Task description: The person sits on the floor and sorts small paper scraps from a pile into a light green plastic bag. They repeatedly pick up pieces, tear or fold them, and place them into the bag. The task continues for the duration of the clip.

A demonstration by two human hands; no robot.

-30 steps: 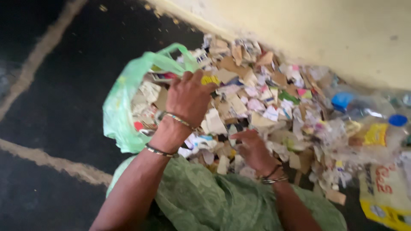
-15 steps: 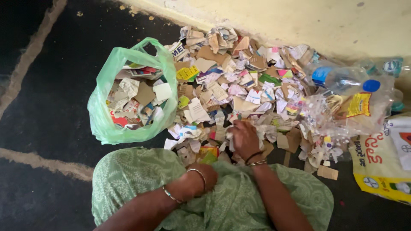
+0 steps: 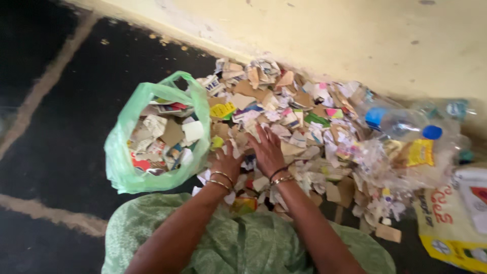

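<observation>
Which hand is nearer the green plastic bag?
Left. The left hand rests on the paper scraps right beside the green plastic bag; the right hand lies farther into the pile.

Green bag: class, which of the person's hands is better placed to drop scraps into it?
Probably the left hand: it rests on the scraps right beside the green bag, while the right hand lies farther away.

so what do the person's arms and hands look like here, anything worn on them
Both forearms are bare, with no sleeves or gloves. The left hand has two thin metal bangles at the wrist. The right hand has a dark bangle and a gold-coloured one at its wrist. No rings can be made out on the fingers.
</observation>
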